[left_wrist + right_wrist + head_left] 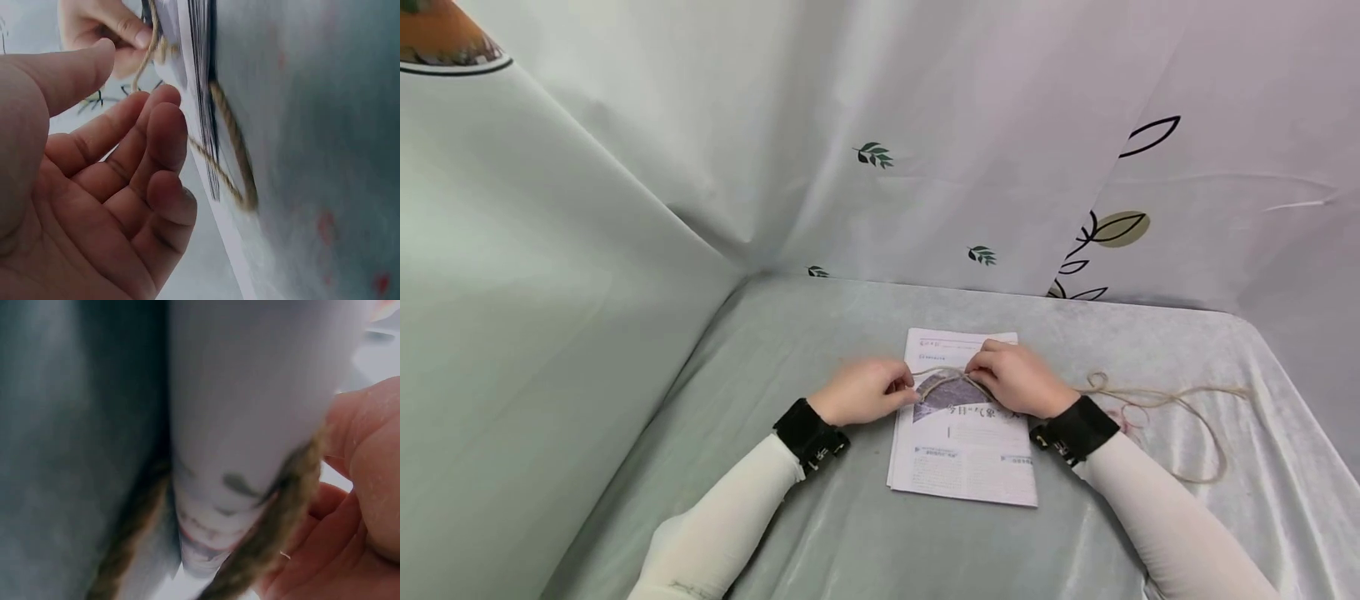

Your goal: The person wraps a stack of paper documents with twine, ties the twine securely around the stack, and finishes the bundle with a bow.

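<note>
A folded stack of newspaper (973, 467) lies on the cloth-covered table, with tan twine (942, 369) crossing its top and forming an arch. In the left wrist view, a loop of twine (232, 128) hangs past the stack's side. My left hand (867, 390) is at the stack's left edge, fingers loosely bent and thumb apart from them; the twine runs close to its fingertips. Over the upper right of the stack, my right hand (1021, 377) pinches the twine near where strands cross. In the right wrist view, thick twine (269, 531) passes beside the right hand (340, 506).
Loose twine (1213, 442) trails in curls over the table to the right, by the right sleeve. A reddish strand (1133, 417) lies near it. Patterned cloth walls (925, 208) stand behind and to the left. Both wrists wear black bands.
</note>
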Demonstrator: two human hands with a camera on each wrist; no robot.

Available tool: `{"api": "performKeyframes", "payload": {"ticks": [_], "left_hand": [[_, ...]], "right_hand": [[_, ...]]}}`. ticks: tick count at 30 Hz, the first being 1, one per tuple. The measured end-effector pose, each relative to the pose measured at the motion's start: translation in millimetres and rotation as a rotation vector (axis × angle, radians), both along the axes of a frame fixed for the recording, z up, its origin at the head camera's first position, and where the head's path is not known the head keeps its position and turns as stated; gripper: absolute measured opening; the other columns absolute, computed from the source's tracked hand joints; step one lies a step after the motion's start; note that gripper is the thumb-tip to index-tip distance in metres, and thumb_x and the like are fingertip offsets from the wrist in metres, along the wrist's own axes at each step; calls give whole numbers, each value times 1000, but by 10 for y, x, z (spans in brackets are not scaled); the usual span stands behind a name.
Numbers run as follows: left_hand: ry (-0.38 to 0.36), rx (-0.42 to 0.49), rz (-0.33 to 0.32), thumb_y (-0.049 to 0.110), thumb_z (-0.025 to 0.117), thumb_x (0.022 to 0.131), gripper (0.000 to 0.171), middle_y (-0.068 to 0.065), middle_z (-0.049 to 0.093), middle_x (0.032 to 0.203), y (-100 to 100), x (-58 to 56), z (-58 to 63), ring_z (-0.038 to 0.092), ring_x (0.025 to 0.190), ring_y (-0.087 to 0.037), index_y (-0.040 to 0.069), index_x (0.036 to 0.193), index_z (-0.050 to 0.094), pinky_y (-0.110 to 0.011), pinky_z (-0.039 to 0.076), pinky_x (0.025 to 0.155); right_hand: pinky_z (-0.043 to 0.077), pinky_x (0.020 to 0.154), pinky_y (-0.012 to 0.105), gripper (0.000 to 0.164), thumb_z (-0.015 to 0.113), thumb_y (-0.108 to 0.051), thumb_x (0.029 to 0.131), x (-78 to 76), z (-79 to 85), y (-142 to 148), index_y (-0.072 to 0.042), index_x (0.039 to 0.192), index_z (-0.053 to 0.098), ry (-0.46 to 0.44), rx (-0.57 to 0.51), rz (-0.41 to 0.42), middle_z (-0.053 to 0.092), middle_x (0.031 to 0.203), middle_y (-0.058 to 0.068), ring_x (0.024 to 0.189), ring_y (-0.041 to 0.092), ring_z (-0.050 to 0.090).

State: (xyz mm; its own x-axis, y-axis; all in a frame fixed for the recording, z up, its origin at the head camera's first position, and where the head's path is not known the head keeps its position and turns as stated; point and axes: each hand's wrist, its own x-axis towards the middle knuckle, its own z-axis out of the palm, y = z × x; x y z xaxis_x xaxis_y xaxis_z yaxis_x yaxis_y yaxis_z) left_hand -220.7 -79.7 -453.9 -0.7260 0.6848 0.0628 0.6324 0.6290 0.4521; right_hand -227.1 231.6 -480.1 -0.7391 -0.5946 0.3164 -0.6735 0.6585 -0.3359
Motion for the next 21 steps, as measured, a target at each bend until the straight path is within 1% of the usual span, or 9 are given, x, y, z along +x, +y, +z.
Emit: {"api": "performKeyframes", "payload": {"ticks": [2, 5, 8, 11, 15, 18, 21], "left_hand": [[-4, -22, -21, 36, 79, 106, 22, 10, 64, 83, 31, 30, -9, 59, 74, -6, 14, 107, 76, -29, 50, 71], [12, -39, -36, 36, 82, 104, 24, 9, 62, 80, 71, 64, -25, 58, 73, -7, 13, 104, 75, -29, 50, 71], [51, -64, -42, 35, 83, 103, 23, 8, 59, 81, 101, 89, -57, 56, 75, -8, 13, 100, 74, -29, 47, 71], [79, -91, -44, 32, 82, 104, 20, 6, 59, 88, 129, 108, -90, 54, 77, -8, 14, 101, 75, -28, 46, 71], [118, -115, -52, 26, 80, 105, 13, 4, 65, 97, 139, 116, -125, 58, 82, -9, 13, 106, 79, -29, 50, 74], [148, -119, -66, 20, 78, 107, 7, 2, 69, 101, 126, 108, -143, 62, 86, -11, 13, 108, 81, -32, 53, 79], [131, -95, -72, 15, 74, 108, 6, 1, 71, 100, 92, 89, -124, 63, 85, -11, 13, 105, 80, -33, 54, 79]], "right_hand": [[57, 82, 42, 8, 78, -10, 105, 16, 8, -18, -13, 109, 83, -27, 2, 8, 69, 101, -2, 89, 14, 68], [58, 85, 42, 8, 77, -9, 106, 35, 18, -27, -13, 111, 83, -56, -2, 20, 69, 103, -3, 92, 13, 68], [58, 87, 42, 10, 78, -9, 105, 39, 21, -36, -15, 111, 83, -76, -21, 40, 70, 104, -5, 95, 13, 69], [58, 90, 43, 11, 78, -8, 105, 31, 15, -40, -16, 111, 82, -103, -38, 66, 71, 105, -7, 98, 13, 70], [59, 91, 44, 11, 79, -8, 104, 15, 16, -33, -16, 112, 82, -127, -42, 93, 75, 107, -5, 101, 16, 73], [59, 92, 45, 12, 80, -7, 103, 4, 26, -18, -16, 111, 82, -141, -31, 91, 77, 107, -3, 102, 18, 73], [58, 91, 47, 12, 80, -6, 103, -3, 45, 20, -15, 112, 83, -162, -24, 86, 77, 107, -4, 102, 19, 73]]}}
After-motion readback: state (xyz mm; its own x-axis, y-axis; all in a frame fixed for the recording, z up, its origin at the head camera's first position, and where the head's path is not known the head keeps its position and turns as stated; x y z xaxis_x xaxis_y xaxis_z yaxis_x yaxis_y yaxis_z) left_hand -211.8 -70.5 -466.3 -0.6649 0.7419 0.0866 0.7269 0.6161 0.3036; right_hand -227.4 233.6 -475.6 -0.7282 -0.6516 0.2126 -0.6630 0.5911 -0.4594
